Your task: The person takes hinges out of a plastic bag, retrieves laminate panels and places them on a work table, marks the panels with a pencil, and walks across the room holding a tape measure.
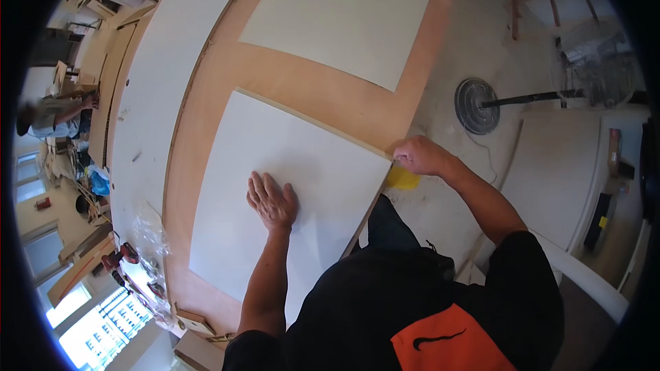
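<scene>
White-faced flat panel (320,189), plain, pale tan along its far edge; lies flat on the orange-brown sheet (323,96) before you. Probably stiff, fairly weighty, slick-faced, corners chip-prone; best held by opposite edges. Your left hand (271,200) rests palm-down on its face, grasping nothing; your right hand (421,155) is curled at one corner, hold impossible to tell.

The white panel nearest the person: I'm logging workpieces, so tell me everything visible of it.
The white panel is a flat, straight-edged board with a plain white face and a tan edge, wood-like in look, along its far side. It lies face up over a tan sheet. The left hand rests palm down on it; the right hand is at its right-hand corner, its exact contact unclear. The person hides part of its near side.
</scene>
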